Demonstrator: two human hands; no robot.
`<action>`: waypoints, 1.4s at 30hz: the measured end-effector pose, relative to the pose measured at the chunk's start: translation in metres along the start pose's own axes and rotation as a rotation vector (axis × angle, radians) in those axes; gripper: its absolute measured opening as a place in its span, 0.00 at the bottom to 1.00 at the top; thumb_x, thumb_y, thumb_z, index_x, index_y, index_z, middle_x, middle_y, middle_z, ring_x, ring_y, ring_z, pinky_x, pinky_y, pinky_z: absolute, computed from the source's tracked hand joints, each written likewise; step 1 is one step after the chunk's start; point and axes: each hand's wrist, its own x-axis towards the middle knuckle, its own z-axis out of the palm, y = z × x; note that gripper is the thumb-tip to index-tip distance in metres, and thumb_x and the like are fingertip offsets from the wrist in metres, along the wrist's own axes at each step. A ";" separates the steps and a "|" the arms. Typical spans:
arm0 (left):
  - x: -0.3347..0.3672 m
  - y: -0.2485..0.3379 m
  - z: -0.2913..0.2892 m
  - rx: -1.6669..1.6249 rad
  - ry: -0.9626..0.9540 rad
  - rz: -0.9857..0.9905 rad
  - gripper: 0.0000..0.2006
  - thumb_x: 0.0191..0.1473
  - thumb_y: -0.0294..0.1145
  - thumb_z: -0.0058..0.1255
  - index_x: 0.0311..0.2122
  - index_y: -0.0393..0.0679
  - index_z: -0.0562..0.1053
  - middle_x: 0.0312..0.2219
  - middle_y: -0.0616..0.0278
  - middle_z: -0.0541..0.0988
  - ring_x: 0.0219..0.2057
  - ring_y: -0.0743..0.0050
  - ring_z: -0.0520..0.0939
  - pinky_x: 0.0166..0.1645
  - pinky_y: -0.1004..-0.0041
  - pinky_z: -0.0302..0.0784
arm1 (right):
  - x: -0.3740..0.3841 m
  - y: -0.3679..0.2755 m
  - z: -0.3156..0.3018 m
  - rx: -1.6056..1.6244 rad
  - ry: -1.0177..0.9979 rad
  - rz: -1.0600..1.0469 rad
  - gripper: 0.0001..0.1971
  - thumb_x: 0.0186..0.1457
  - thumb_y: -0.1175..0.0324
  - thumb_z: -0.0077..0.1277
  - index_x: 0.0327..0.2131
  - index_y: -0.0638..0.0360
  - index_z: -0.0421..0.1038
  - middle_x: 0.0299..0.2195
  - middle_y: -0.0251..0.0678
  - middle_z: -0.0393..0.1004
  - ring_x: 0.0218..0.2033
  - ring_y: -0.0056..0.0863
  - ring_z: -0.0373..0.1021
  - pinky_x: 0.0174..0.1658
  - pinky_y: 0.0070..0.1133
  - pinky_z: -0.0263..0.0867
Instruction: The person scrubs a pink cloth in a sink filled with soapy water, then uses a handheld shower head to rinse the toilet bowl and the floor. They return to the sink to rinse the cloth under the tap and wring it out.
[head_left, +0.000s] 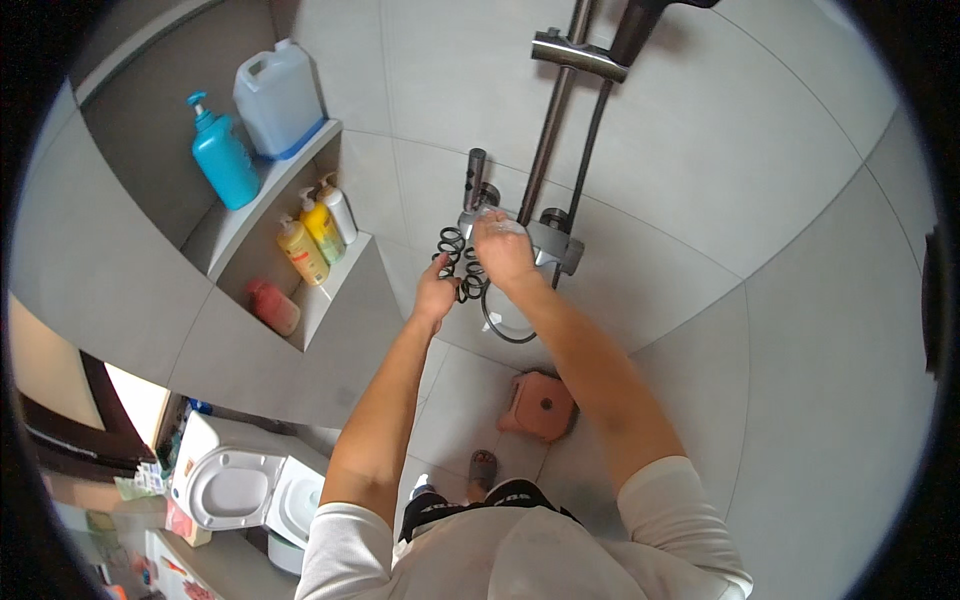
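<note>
My left hand (437,292) is closed on a dark coiled hose (452,238), its loops hanging beside the fingers. My right hand (503,255) is up against the shower mixer (550,242) on the wall, fingers bent around a crumpled white cloth (508,227). The cloth lies on the left part of the mixer, and my hand hides some of that part. Just above my left hand, a dark handheld sprayer (475,178) stands upright in its wall holder. A thin dark hose (512,341) loops below the mixer.
A shower riser (550,140) climbs the wall. On the left, niche shelves carry a blue pump bottle (224,158), a clear jug (280,100) and several smaller bottles. A pink stool (540,407) stands on the floor. At lower left is a toilet (235,490) with its lid up.
</note>
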 end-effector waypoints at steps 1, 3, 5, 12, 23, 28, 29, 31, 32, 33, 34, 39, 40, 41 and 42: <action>-0.002 0.002 0.008 -0.023 -0.011 -0.008 0.32 0.56 0.19 0.46 0.67 0.44 0.58 0.62 0.61 0.67 0.51 0.66 0.77 0.46 0.65 0.76 | -0.003 0.002 0.003 -0.046 0.013 -0.025 0.15 0.43 0.70 0.56 0.38 0.65 0.75 0.36 0.44 0.80 0.39 0.34 0.78 0.40 0.25 0.75; -0.005 0.007 0.028 -0.070 -0.029 -0.010 0.33 0.55 0.18 0.46 0.67 0.43 0.58 0.60 0.58 0.69 0.43 0.71 0.78 0.41 0.70 0.75 | -0.010 0.013 0.005 -0.015 -0.115 0.017 0.12 0.55 0.62 0.56 0.35 0.63 0.75 0.37 0.45 0.80 0.38 0.36 0.78 0.36 0.29 0.76; -0.008 0.008 0.028 -0.092 -0.029 -0.018 0.34 0.54 0.17 0.45 0.67 0.42 0.58 0.60 0.57 0.70 0.40 0.73 0.78 0.39 0.72 0.75 | -0.011 0.006 -0.011 0.178 -0.108 0.162 0.13 0.56 0.62 0.54 0.38 0.62 0.75 0.36 0.45 0.80 0.37 0.39 0.78 0.37 0.33 0.75; -0.013 0.013 0.057 -0.076 -0.134 0.018 0.34 0.55 0.16 0.42 0.68 0.43 0.56 0.63 0.60 0.66 0.48 0.69 0.79 0.46 0.68 0.76 | -0.096 0.058 -0.026 0.261 0.321 1.099 0.16 0.61 0.56 0.51 0.45 0.58 0.73 0.34 0.44 0.78 0.35 0.43 0.75 0.40 0.36 0.69; -0.055 0.023 0.046 -0.107 -0.106 0.030 0.33 0.55 0.16 0.41 0.68 0.45 0.57 0.64 0.61 0.65 0.50 0.69 0.79 0.47 0.70 0.75 | -0.088 0.089 0.004 1.193 0.370 1.515 0.13 0.60 0.59 0.53 0.35 0.59 0.76 0.19 0.33 0.70 0.13 0.21 0.59 0.16 0.23 0.52; -0.133 -0.025 -0.056 -0.012 0.045 -0.004 0.31 0.57 0.19 0.40 0.67 0.43 0.58 0.64 0.59 0.65 0.50 0.67 0.79 0.49 0.69 0.76 | -0.112 0.001 -0.002 1.016 0.578 1.560 0.20 0.64 0.52 0.43 0.34 0.62 0.71 0.24 0.33 0.70 0.20 0.24 0.63 0.23 0.23 0.58; -0.158 -0.038 -0.085 -0.009 0.096 -0.027 0.31 0.57 0.19 0.41 0.67 0.43 0.58 0.64 0.59 0.65 0.51 0.67 0.79 0.50 0.68 0.75 | -0.117 -0.038 -0.007 1.056 0.615 1.557 0.22 0.65 0.51 0.41 0.33 0.62 0.70 0.23 0.32 0.68 0.21 0.24 0.62 0.24 0.24 0.58; -0.203 -0.052 -0.123 -0.080 0.179 -0.047 0.30 0.58 0.20 0.41 0.67 0.42 0.59 0.64 0.59 0.65 0.51 0.67 0.79 0.51 0.68 0.75 | -0.156 -0.081 0.022 1.150 0.422 1.489 0.19 0.65 0.53 0.41 0.34 0.62 0.68 0.24 0.30 0.65 0.21 0.23 0.61 0.23 0.23 0.59; -0.228 -0.059 -0.139 -0.121 0.214 -0.049 0.30 0.58 0.20 0.41 0.67 0.42 0.59 0.64 0.59 0.65 0.51 0.67 0.79 0.51 0.67 0.75 | -0.171 -0.098 0.037 1.186 0.329 1.440 0.18 0.65 0.54 0.42 0.35 0.62 0.67 0.24 0.29 0.63 0.21 0.22 0.61 0.23 0.23 0.59; -0.258 -0.070 -0.162 -0.134 0.281 -0.028 0.29 0.58 0.20 0.41 0.66 0.42 0.60 0.64 0.59 0.65 0.51 0.68 0.79 0.52 0.68 0.74 | -0.176 -0.132 0.042 1.197 0.174 1.369 0.17 0.65 0.55 0.43 0.37 0.62 0.68 0.25 0.30 0.65 0.22 0.22 0.62 0.24 0.22 0.60; -0.288 -0.079 -0.184 -0.162 0.331 -0.030 0.29 0.58 0.20 0.41 0.66 0.42 0.60 0.64 0.59 0.65 0.51 0.68 0.79 0.52 0.68 0.74 | -0.178 -0.161 0.045 1.193 0.035 1.282 0.15 0.65 0.57 0.45 0.39 0.62 0.69 0.26 0.30 0.66 0.23 0.22 0.63 0.26 0.22 0.61; -0.501 -0.167 -0.315 -0.252 0.749 -0.093 0.28 0.56 0.21 0.43 0.65 0.42 0.63 0.62 0.60 0.68 0.48 0.72 0.79 0.51 0.69 0.74 | -0.190 -0.468 -0.065 1.624 -0.522 1.072 0.11 0.63 0.63 0.52 0.41 0.60 0.71 0.28 0.26 0.70 0.26 0.16 0.62 0.29 0.18 0.60; -0.542 -0.182 -0.337 -0.283 0.815 -0.086 0.28 0.56 0.21 0.44 0.64 0.42 0.64 0.61 0.60 0.69 0.48 0.73 0.80 0.50 0.69 0.74 | -0.196 -0.513 -0.087 1.661 -0.563 0.976 0.10 0.63 0.63 0.52 0.40 0.59 0.70 0.26 0.25 0.67 0.23 0.15 0.60 0.25 0.18 0.58; -0.581 -0.191 -0.353 -0.305 0.890 -0.086 0.28 0.56 0.22 0.46 0.63 0.43 0.65 0.59 0.61 0.71 0.47 0.73 0.80 0.49 0.69 0.74 | -0.202 -0.556 -0.110 1.693 -0.595 0.881 0.09 0.62 0.63 0.52 0.39 0.58 0.70 0.24 0.25 0.65 0.20 0.14 0.58 0.22 0.17 0.56; -0.621 -0.200 -0.367 -0.328 0.968 -0.101 0.27 0.56 0.22 0.46 0.63 0.44 0.66 0.58 0.62 0.72 0.46 0.74 0.80 0.48 0.69 0.74 | -0.209 -0.598 -0.133 1.724 -0.624 0.789 0.08 0.62 0.63 0.52 0.38 0.57 0.69 0.21 0.24 0.62 0.17 0.13 0.57 0.18 0.16 0.54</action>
